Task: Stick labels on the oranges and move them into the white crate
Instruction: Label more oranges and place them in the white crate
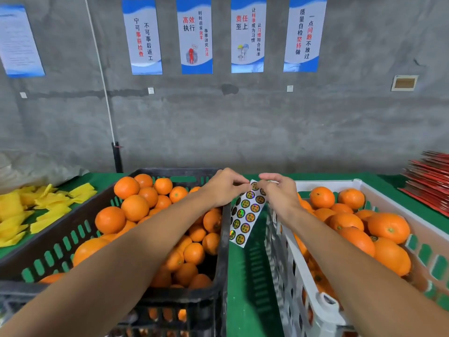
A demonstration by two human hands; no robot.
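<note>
Both hands meet above the gap between the two crates, working at the top edge of a label sheet (245,215) that hangs down between them. The left hand (224,188) pinches the sheet's upper corner with curled fingers, and the right hand (279,193) pinches at the top row just beside it, fingertips almost touching those of the left; it looks as though a single round label is being peeled loose, though the label itself is too small to tell apart from the rest. So the step in hand seems to be the peel, before any orange is touched. The unlabelled oranges (136,207) lie heaped in the black crate (222,276) on the left, under the left forearm, while the white crate (286,263) on the right already holds a good pile of oranges (388,227). Both crates stand on the green worktop (245,288), with yellow wrappers (36,210) off to the far left and a red stack (430,186) at the far right. The next move likely calls for freeing one hand with the label on a fingertip, reaching to an orange in the black crate, and pressing the label flat without creasing it.
</note>
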